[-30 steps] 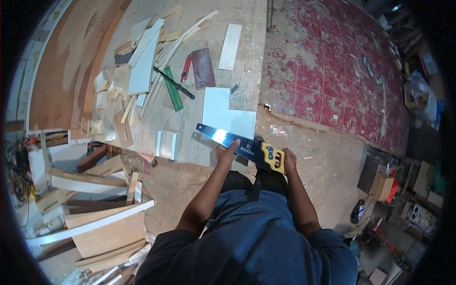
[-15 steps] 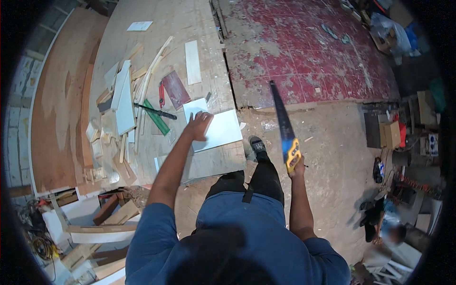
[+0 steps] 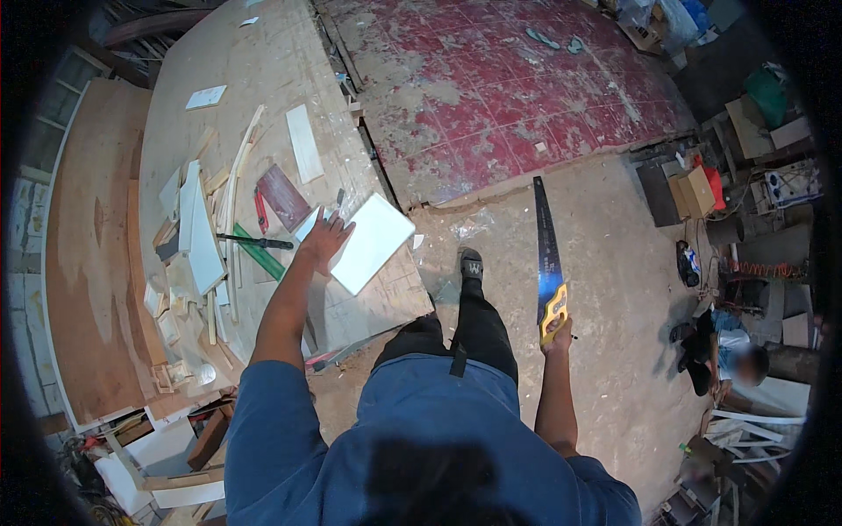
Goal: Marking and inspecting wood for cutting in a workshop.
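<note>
My left hand lies on a small white board piece, fingers spread, beside a larger white rectangular board. Both rest near the corner of the wooden worktable. The large board sits at a slant to the table edge. In my right hand is a handsaw with a yellow handle, gripped away from the table over the floor. Its dark blade points away from me and touches nothing.
Left of my left hand lie a green strip, a black bar-like tool, a red-handled tool, a maroon board and piled wood offcuts. A raised red tiled floor lies beyond. Another person is low at right.
The large white board has turned counterclockwise beside my left hand. The saw has swung from leaning left to more upright. My view has turned right, so the table appears farther left.
</note>
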Demonstrator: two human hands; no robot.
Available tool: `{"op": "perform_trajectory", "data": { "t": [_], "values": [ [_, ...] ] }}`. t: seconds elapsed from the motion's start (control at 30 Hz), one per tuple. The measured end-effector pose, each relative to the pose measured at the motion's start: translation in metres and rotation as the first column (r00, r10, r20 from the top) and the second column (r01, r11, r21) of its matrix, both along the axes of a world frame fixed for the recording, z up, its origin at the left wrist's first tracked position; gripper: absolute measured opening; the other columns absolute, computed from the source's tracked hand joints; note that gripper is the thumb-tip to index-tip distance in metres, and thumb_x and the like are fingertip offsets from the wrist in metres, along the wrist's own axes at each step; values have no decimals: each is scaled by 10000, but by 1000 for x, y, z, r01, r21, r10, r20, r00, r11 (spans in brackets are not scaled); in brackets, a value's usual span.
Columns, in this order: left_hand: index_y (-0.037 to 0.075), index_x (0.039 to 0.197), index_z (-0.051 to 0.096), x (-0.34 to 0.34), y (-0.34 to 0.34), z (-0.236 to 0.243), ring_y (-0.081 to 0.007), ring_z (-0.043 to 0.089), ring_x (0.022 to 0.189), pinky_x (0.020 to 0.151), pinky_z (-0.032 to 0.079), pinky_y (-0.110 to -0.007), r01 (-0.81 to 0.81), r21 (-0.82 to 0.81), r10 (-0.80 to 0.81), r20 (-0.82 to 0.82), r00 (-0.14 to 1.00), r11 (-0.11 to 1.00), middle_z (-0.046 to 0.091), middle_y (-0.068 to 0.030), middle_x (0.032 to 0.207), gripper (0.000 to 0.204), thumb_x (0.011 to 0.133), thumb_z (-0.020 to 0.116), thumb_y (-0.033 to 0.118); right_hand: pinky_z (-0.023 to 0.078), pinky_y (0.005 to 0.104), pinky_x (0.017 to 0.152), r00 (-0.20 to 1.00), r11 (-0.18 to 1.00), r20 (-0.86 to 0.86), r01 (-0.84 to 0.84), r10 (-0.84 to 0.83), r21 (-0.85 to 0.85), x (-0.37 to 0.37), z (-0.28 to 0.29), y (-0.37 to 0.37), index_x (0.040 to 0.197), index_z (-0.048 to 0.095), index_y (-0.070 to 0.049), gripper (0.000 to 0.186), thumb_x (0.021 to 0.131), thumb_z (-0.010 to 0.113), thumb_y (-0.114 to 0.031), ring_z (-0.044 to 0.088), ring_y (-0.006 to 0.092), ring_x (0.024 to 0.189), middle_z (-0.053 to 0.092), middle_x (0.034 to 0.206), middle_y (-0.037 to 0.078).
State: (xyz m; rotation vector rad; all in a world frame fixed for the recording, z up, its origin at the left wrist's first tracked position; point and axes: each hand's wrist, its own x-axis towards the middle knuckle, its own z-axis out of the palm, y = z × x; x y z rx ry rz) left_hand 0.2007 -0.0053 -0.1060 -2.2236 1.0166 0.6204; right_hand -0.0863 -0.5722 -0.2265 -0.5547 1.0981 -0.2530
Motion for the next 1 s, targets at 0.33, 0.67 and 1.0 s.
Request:
{"op": "perform_trajectory", "data": {
  "t": [0.33,0.67,1.0],
  "values": [
    [15,1564,175,-76,-81,-38,-481,120,1492,1119,-22,-754,-545,-391,583,-26,812,741,334,-292,1522,1338,576,807,659,403,254,475,981,976,-73,-185,177,-113,53,5,6,876,560,-106,423,1037,461,-484,496,120,520,519,657,-5],
    [72,1551,241,-155,-96,-60,-508,146,1466,1099,56,-777,-688,-622,793,-172,585,373,321,-274,1510,1271,564,842,603,413,280,428,655,619,-274,-755,704,-215,171,11,58,823,567,-102,431,993,544,-497,478,130,453,507,606,9],
    [4,1448,392,-192,-92,-55,-489,158,1478,1122,109,-750,-752,-586,858,-178,482,302,325,-282,1528,1086,599,850,503,403,335,396,360,257,-344,-915,867,-310,244,-16,145,698,582,-69,418,942,646,-402,508,158,408,557,571,58]
  ]
}}
